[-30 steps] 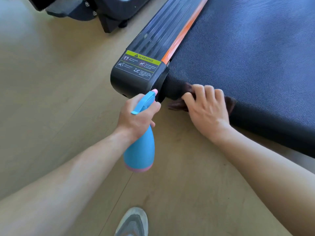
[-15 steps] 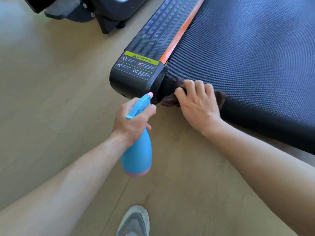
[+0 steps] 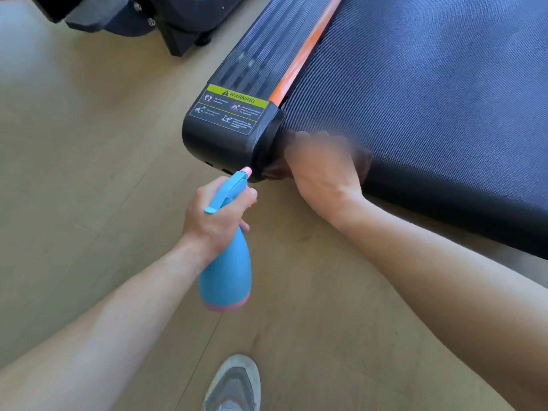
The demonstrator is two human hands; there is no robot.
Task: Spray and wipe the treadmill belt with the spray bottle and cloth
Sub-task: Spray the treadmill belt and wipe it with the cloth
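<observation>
The dark textured treadmill belt (image 3: 430,93) fills the upper right and curves down at its near end. My right hand (image 3: 323,167), blurred by motion, presses a dark brown cloth (image 3: 363,161) against that rounded end, close to the left corner. Most of the cloth is hidden under the hand. My left hand (image 3: 218,218) grips the neck of a blue spray bottle (image 3: 228,268) with a pink base. The bottle's pink nozzle tip points at the treadmill's black corner cap.
A black side rail (image 3: 261,51) with an orange stripe and a yellow warning label (image 3: 234,109) runs along the belt's left side. Black machine parts (image 3: 166,22) stand at the top left. The wooden floor (image 3: 74,149) spreads left and below. My grey shoe (image 3: 234,384) is at the bottom.
My right hand with the cloth has slid left along the belt's end toward the corner cap. The left hand and bottle have kept their place.
</observation>
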